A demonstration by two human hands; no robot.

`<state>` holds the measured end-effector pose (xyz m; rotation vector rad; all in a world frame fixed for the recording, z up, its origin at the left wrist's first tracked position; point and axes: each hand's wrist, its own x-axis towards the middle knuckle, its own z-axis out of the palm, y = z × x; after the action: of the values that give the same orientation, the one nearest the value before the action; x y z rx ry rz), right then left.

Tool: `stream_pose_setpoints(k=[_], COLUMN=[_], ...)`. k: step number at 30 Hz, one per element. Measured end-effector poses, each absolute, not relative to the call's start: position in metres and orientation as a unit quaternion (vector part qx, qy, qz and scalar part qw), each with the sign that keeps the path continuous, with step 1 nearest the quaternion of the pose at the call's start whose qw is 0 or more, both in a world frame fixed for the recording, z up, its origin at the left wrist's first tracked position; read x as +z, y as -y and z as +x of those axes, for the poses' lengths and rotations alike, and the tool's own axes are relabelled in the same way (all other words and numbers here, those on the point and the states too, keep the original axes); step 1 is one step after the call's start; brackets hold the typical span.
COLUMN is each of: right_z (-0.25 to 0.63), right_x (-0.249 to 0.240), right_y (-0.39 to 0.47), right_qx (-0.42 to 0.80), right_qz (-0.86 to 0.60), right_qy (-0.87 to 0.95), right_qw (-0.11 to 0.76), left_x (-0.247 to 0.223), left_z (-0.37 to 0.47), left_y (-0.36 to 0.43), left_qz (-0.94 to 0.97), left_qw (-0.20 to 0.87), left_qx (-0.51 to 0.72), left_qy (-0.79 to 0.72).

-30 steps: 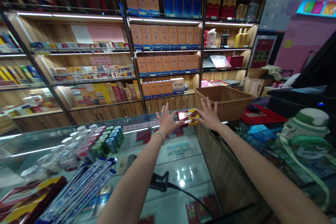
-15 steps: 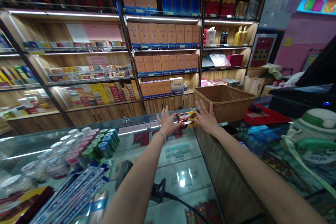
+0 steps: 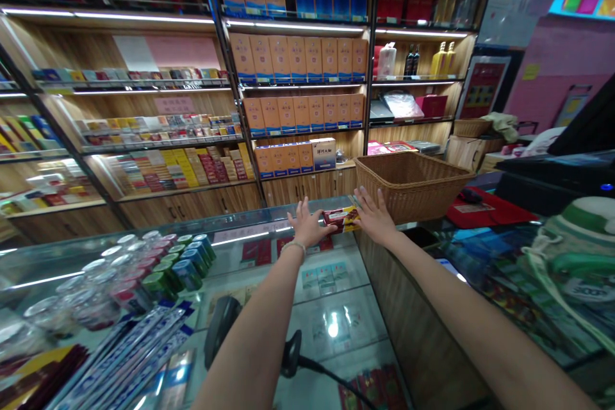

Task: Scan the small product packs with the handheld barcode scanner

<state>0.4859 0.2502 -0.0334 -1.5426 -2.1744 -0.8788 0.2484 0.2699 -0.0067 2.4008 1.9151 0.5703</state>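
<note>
A red and yellow snack packet lies near the far edge of the glass counter, between my hands. My left hand is at its left end, fingers spread and thumb against the wrapper. Over its right end, my right hand rests with fingers stretched out and apart; they cover part of that end. Neither hand is closed round the packet. Below my left forearm, a black barcode scanner lies on the glass, partly hidden by the arm.
A wicker basket stands just right of my right hand. Several small cans and lidded cups line the counter's left side, with long blue-and-white packets nearer me. A green-and-white bottle stands at right. Stocked shelves rise behind.
The camera view has shifted slightly. My right hand sits a little further left and lower in view; the packet and my left hand are nearly where they were.
</note>
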Motion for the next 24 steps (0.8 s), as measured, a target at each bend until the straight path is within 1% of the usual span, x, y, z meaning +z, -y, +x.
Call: stream_pose_setpoints(k=[8, 24], right_z=[0.486, 0.487], right_x=[-0.039, -0.051], right_y=[-0.251, -0.256], right_qx=[-0.287, -0.279], right_qz=[-0.544, -0.545], right_qy=[0.774, 0.776], right_qw=[0.152, 0.151], left_x=[-0.012, -0.023], left_z=[0.249, 0.247], left_y=[-0.268, -0.275], left_qz=[0.770, 0.777], left_qw=[0.028, 0.029], left_qx=[0.164, 0.133], left_qy=[-0.616, -0.615])
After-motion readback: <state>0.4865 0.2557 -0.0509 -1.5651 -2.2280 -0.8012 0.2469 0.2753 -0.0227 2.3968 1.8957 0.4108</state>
